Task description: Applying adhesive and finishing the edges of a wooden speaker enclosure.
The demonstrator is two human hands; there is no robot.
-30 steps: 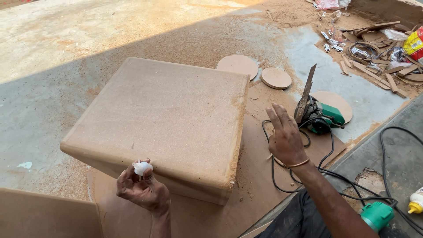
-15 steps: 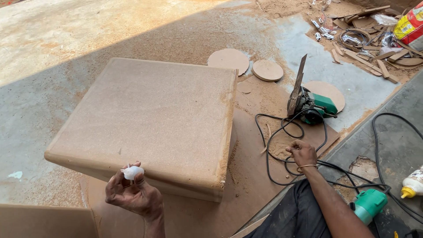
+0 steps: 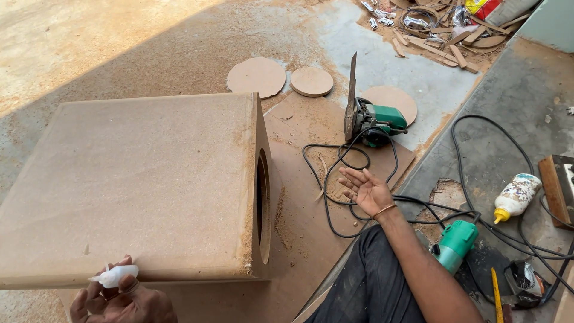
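The left hand (image 3: 122, 299), partly cut off at the frame's bottom, gripped a small white tube (image 3: 113, 276) against the box (image 3: 137, 185) edge. The right hand (image 3: 368, 190) hovered open, palm up, fingers spread, above the cord (image 3: 326, 179).

box (image 3: 137, 185): plain tan fibreboard, dusted with paler sawdust along its edges; round hole in its side shows dark.
tube (image 3: 115, 276): white, translucent.
discs (image 3: 257, 76): tan, same as the box.
saw (image 3: 373, 119): green body, black base, grey metal plate.
second tool (image 3: 455, 244): green, lighter green toward its nose.
cables (image 3: 335, 179): black.
bottle (image 3: 515, 197): white, smeared brown, with a yellow nozzle.
bangle (image 3: 384, 210): thin, orange-gold.
trousers (image 3: 371, 287): black.
pencil (image 3: 496, 296): yellow.
floor (image 3: 119, 42): sandy brown under sawdust, grey-blue concrete in patches.
scraps (image 3: 442, 42): light brown wood offcuts.
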